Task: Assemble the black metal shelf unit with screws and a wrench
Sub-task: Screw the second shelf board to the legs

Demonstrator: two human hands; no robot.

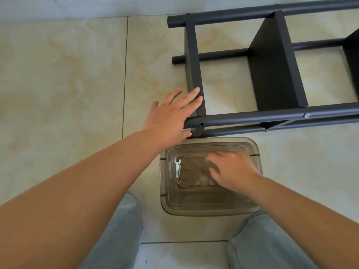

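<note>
The black metal shelf unit (272,74) lies on its side on the tiled floor at the upper right. My left hand (171,115) lies flat with straight fingers against the end panel and the near tube's left end. An empty screw hole (202,124) shows in that tube, and a fitted screw (307,115) sits farther right. My right hand (231,171) hovers inside a clear brownish plastic tub (250,207), fingers loosely spread and holding nothing. A small silver wrench (177,167) and a screw (178,181) lie at the tub's left side.
Pale marbled floor tiles (68,74) spread to the left. A wall base (77,6) runs along the top. My knees in light jeans (120,230) flank the tub near the bottom edge.
</note>
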